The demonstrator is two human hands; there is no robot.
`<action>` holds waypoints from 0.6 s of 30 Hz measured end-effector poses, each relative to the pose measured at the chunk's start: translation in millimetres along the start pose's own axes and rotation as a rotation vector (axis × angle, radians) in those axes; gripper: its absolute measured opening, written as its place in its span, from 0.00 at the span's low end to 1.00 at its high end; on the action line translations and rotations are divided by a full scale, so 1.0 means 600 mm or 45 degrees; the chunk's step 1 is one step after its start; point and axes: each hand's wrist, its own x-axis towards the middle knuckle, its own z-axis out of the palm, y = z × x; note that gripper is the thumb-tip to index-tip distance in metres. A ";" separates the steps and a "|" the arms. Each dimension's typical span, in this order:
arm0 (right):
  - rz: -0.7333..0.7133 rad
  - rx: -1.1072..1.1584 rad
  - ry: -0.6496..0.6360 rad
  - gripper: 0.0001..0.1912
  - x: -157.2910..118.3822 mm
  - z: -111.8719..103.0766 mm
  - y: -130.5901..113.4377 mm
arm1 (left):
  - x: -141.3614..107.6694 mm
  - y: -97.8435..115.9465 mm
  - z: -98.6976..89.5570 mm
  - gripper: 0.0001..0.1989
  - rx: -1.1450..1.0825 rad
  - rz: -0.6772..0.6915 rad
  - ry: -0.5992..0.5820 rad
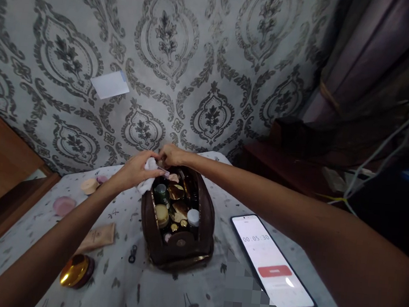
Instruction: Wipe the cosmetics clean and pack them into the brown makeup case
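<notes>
An open brown bag (176, 249) stands on the patterned white cloth, filled with several jars and bottles, among them a green one (161, 195), a yellow-lidded jar (162, 215) and a white-capped one (193, 217). My left hand (140, 169) is closed on a crumpled white cloth (147, 177) at the bag's far left rim; a thin light stick-like item shows by its fingertips. Right beside it, my right hand (170, 155) has its fingers bent together at the far end of the bag. What it grips, if anything, is too small to make out.
A phone (275, 269) showing a timer lies right of the bag. To the left are a gold-lidded jar (76, 271), a beige tube (99, 237), a pink item (64, 205) and a cream-coloured jar (89, 186). Patterned wallpaper rises behind, and cables (380, 145) hang at right.
</notes>
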 end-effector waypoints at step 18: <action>0.083 -0.065 -0.033 0.16 -0.015 -0.016 -0.015 | -0.003 0.004 0.001 0.22 -0.004 0.018 0.048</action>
